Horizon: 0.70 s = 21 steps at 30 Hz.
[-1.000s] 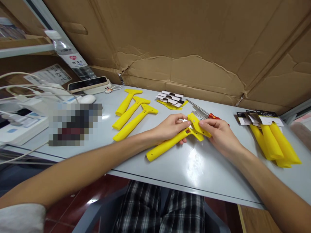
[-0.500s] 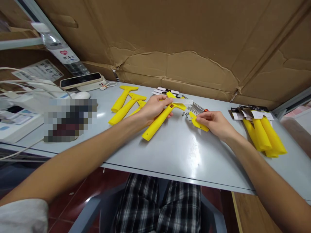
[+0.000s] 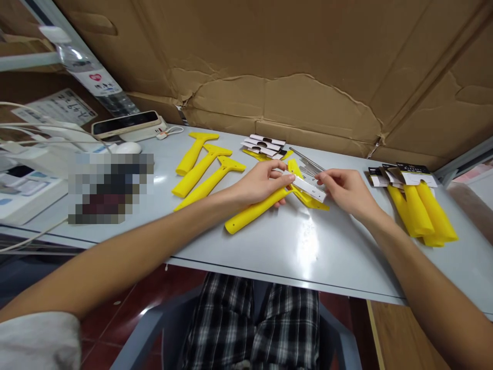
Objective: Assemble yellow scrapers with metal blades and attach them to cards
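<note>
Nearer each other than half a second ago, the left hand (image 3: 264,184) and right hand (image 3: 348,190) have closed the gap, and the blade (image 3: 310,189), almost level then, now slants down to the right. Both work over the middle of the table (image 3: 262,246). The left hand holds the yellow scraper (image 3: 256,208), thumb on the blade, fingers underneath; its handle's long axis runs from the front-left side up toward the back right, butt pointing to the front edge. The blade's free end lies just beside the right hand, on its left. That hand's thumb and forefinger are drawn narrow; whether they grip anything, I cannot tell. The right forearm slants in over the front edge, fingers aimed left.
</note>
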Each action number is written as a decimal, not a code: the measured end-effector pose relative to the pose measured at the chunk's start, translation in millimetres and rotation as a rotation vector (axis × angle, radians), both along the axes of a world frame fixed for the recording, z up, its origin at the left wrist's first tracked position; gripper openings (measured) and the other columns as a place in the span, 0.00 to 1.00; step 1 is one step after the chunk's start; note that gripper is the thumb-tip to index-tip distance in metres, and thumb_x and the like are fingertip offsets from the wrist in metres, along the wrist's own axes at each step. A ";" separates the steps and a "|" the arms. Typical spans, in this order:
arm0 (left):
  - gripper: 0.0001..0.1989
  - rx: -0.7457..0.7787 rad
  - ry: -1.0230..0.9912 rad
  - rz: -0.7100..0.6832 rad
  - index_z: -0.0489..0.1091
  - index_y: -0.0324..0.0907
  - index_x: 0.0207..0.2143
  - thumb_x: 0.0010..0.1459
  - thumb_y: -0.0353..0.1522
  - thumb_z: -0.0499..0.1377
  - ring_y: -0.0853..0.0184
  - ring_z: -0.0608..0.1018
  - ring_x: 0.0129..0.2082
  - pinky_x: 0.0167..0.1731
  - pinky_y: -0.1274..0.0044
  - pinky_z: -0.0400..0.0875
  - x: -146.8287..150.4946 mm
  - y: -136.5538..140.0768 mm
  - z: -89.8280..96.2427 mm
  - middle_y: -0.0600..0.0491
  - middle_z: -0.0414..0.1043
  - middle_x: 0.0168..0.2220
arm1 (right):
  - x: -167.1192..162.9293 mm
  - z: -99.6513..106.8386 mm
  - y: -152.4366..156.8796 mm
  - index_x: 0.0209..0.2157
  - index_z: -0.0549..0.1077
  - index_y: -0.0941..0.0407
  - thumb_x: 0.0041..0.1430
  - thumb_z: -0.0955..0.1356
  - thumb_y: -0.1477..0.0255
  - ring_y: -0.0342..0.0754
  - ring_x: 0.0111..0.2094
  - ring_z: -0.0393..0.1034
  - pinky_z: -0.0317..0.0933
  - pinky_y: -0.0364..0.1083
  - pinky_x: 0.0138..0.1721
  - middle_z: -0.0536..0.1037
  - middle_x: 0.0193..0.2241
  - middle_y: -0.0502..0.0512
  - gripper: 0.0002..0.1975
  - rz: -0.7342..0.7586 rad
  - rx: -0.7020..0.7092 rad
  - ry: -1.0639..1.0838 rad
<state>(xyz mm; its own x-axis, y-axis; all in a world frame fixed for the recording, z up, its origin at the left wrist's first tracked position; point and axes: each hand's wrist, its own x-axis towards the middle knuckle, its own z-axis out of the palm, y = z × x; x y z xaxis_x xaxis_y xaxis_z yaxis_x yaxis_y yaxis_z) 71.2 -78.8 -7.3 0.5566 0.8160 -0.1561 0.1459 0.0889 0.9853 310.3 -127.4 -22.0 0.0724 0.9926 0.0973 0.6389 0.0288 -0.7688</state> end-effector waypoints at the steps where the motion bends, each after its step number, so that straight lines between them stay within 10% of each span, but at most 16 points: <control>1: 0.10 0.011 0.002 -0.010 0.64 0.42 0.45 0.68 0.35 0.63 0.70 0.79 0.20 0.20 0.77 0.74 -0.2 -0.7 -0.8 0.52 0.79 0.33 | -0.4 1.5 -0.9 0.43 0.82 0.58 0.65 0.67 0.50 0.39 0.30 0.64 0.58 0.41 0.32 0.78 0.34 0.57 0.25 0.007 -0.039 0.104; 9: 0.17 0.075 0.030 -0.007 0.65 0.42 0.47 0.65 0.39 0.67 0.70 0.80 0.20 0.20 0.76 0.75 0.3 -3.8 -4.2 0.47 0.79 0.40 | -5.7 9.4 -9.5 0.41 0.81 0.61 0.50 0.76 0.44 0.38 0.29 0.64 0.59 0.39 0.29 0.77 0.32 0.57 0.33 0.173 -0.207 0.262; 21: 0.13 0.178 0.007 -0.134 0.70 0.37 0.49 0.65 0.33 0.63 0.73 0.79 0.23 0.21 0.77 0.76 -0.7 -5.3 -7.1 0.41 0.75 0.52 | -16.1 -0.8 -6.8 0.42 0.76 0.61 0.49 0.76 0.45 0.36 0.25 0.63 0.59 0.39 0.26 0.76 0.31 0.55 0.34 0.049 -0.079 0.398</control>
<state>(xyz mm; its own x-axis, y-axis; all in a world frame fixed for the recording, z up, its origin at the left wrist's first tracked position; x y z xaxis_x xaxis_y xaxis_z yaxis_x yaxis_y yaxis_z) 70.5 -84.0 -14.3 0.6611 0.7500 -0.0204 0.1515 -0.1068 0.9827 294.2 -134.2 -22.9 0.0412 0.9991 -0.0049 0.2908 -0.0167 -0.9566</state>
